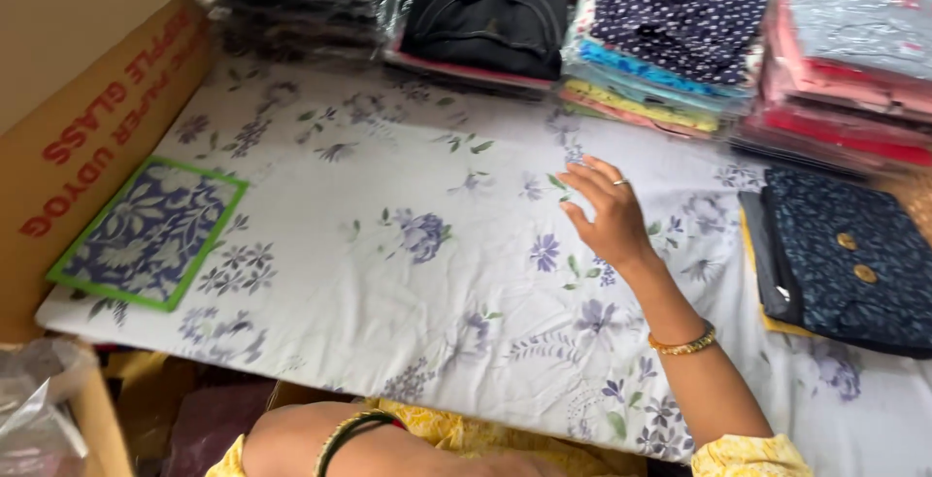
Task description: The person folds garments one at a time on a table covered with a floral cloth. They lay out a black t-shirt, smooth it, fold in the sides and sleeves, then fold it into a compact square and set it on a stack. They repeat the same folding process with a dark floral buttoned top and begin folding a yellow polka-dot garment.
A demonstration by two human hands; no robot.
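The right hand [610, 213] reaches out over the floral bedsheet [388, 283], a little to 2 o'clock from the middle of the view; its fingers [588, 174] are spread and loose and hold nothing. The left hand is hidden at the lower edge, so I cannot tell its grip; only the left forearm [320, 443] with a dark bangle shows, at 6 o'clock. At 3 o'clock a dark folded garment [840, 259] with buttons lies near the right hand. At 12 o'clock stand stacks of folded clothes [670, 40]. At 9 o'clock lies a blue cloth with green border [150, 232], beside a cardboard box [87, 137].
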